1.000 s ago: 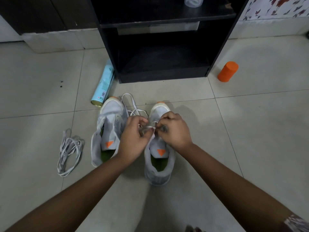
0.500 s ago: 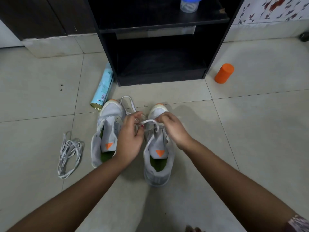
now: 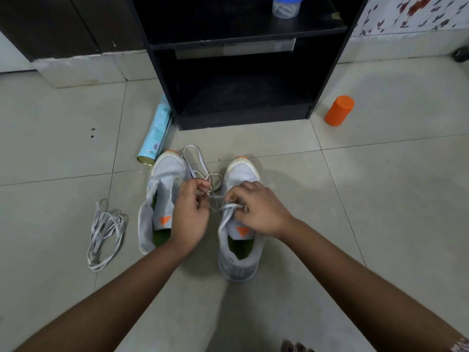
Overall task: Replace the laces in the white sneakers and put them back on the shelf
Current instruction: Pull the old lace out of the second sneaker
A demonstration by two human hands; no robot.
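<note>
Two white sneakers with orange tabs and green insoles stand side by side on the floor tiles. The left sneaker (image 3: 165, 184) has its tongue pulled open and no lace. Over the right sneaker (image 3: 239, 255) my left hand (image 3: 189, 214) pinches one stretch of a white lace (image 3: 200, 161), and my right hand (image 3: 258, 212) pinches the lace at the eyelets. The lace's loose end loops on the floor between the toes. A bundle of white laces (image 3: 105, 232) lies on the floor to the left. The black shelf unit (image 3: 243, 80) stands just beyond the shoes.
A light blue spray can (image 3: 154, 133) lies on its side by the shelf's left foot. An orange cylinder (image 3: 338, 111) stands right of the shelf. A clear jar with a blue lid (image 3: 288, 6) sits on the upper shelf board. A low wall runs behind.
My hands have drawn apart, my left toward the left shoe, my right lower over the right shoe's eyelets, stretching the lace between them. The view has tilted slightly.
</note>
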